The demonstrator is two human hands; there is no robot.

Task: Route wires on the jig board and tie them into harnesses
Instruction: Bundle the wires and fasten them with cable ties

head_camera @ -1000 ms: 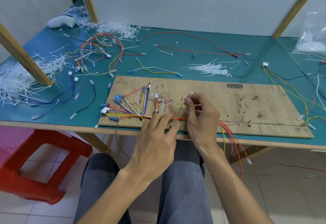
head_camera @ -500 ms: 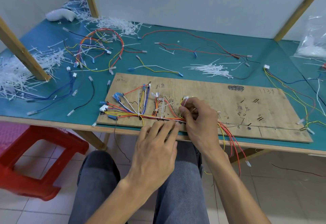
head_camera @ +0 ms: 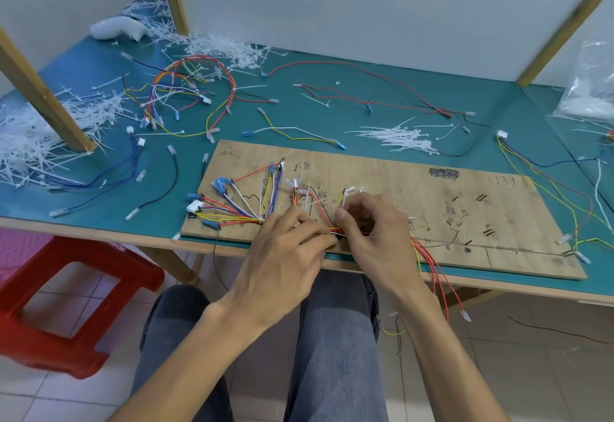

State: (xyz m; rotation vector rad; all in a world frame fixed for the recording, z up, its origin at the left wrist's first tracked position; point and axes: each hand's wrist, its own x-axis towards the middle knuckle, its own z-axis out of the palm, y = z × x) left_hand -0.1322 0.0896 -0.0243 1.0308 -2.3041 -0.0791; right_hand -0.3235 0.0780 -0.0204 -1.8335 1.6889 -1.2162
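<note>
Resting on the jig board [head_camera: 432,222], left hand [head_camera: 285,255] grips the wire bundle [head_camera: 242,219], right hand [head_camera: 375,239] fingers [head_camera: 345,220] pinch a cable tie [head_camera: 344,201]

Jig board [head_camera: 432,195]: plywood panel with handwritten marks, lying flat at the near edge of the teal tabletop [head_camera: 505,96], long side across. Wire bundle [head_camera: 232,217]: red, yellow, blue and white leads fan out from a white connector [head_camera: 195,205] on the board's left part and gather into one trunk along its near edge. Red and yellow tails [head_camera: 435,275] hang over that edge. One white cable tie [head_camera: 343,200] stands upright at the trunk. Spare ties [head_camera: 395,136] lie heaped just behind the board
</note>
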